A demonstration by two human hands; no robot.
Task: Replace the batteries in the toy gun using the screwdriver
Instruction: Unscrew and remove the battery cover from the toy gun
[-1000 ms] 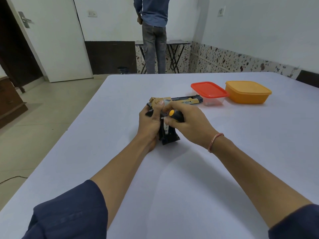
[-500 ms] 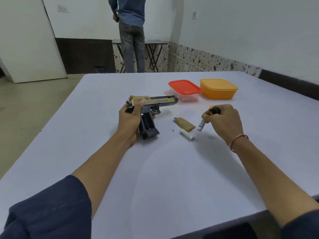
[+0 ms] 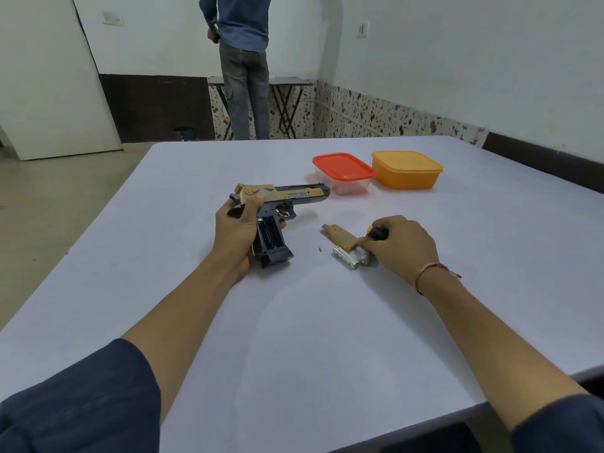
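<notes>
A person's left hand (image 3: 236, 231) grips the toy gun (image 3: 277, 210) at the desk's (image 3: 294, 338) centre (grip compartment open), while the right hand (image 3: 400, 246), fingers closed around the screwdriver (image 3: 376, 232), rests at 3 o'clock beside two batteries (image 3: 351, 259) and the gold cover (image 3: 340, 238).

Bare room: white table (image 3: 294, 338), speckled tile skirting (image 3: 376, 116).

The gold-and-black toy gun (image 3: 281, 204) lies on its side, barrel pointing right, its grip compartment open and empty. To its right lie the gold cover (image 3: 340, 237), two silvery batteries (image 3: 345, 257) touching, and a tiny screw (image 3: 320, 248). The black-and-yellow screwdriver (image 3: 376, 231) handle shows above them.
</notes>
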